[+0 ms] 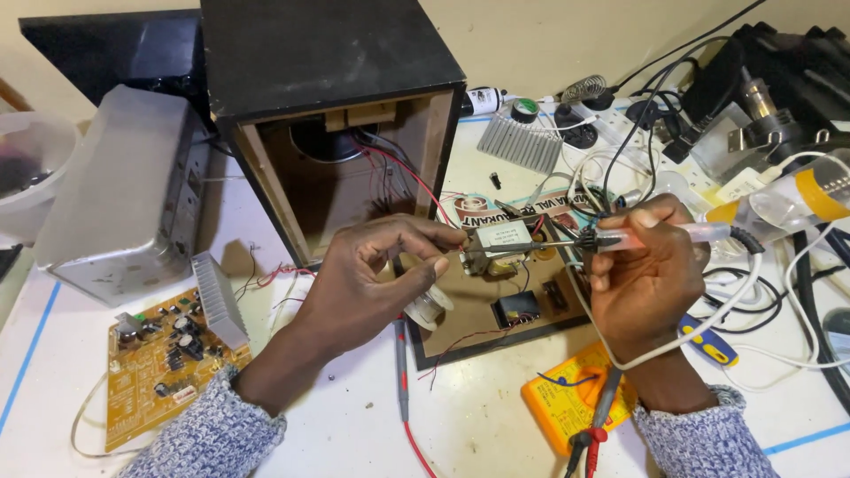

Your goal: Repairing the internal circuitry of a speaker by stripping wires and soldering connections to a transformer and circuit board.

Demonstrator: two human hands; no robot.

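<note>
Grey knitted sleeves (pixel 208 434) frame the bench, with a yellow circuit board (pixel 164 367) at far left beside a finned heat sink (pixel 218 301). Further right, the left hand (pixel 372 279) pinches a thin solder wire (pixel 505 250) toward the small transformer (pixel 498 241) on the brown panel (pixel 496 310) before the open speaker cabinet (pixel 354 168). The right hand (pixel 642 274) is clenched round a soldering iron (pixel 655 235), tip at that joint; steadying both wrists on the table should keep it clean.

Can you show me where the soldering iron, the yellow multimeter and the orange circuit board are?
soldering iron (pixel 673 235), head view, on its clear handle.
yellow multimeter (pixel 567 403), head view, on its yellow casing.
orange circuit board (pixel 150 389), head view, on its bare lower part.
</note>
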